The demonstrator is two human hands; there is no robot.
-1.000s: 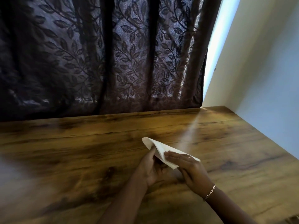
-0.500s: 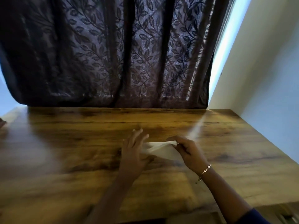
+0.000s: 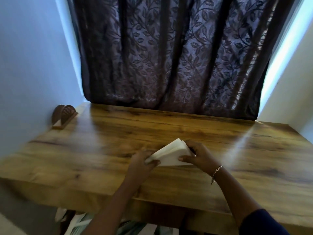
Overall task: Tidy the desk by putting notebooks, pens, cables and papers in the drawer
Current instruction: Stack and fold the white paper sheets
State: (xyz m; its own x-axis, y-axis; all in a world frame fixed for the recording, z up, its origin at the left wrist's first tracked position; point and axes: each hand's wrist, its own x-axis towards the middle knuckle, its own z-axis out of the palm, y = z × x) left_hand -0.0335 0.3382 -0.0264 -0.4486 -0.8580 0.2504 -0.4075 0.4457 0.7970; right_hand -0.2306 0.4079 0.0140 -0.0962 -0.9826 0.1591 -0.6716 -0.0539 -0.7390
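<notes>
Desk [image 3: 84, 150]: brown wood, wide on both sides of the hands. Its front edge is close to the person.
Back: a dark leafy curtain [image 3: 169, 56] hangs along the far edge, with pale walls left and right.
Left back corner: a small wooden holder [image 3: 63, 116] stands by the wall, well apart from the hands.
Papers [image 3: 171, 153]: a white folded stack in the middle of the desk, nearer the front edge, between both hands.
Left hand [image 3: 142, 161]: fingers curled, pinching the left end of the papers.
Right hand [image 3: 198, 156]: thumb on top, fingers wrapped round the right end. A bracelet [image 3: 216, 172] is on the wrist.
Which way: the long side runs left to right, and one corner points toward the curtain.
</notes>
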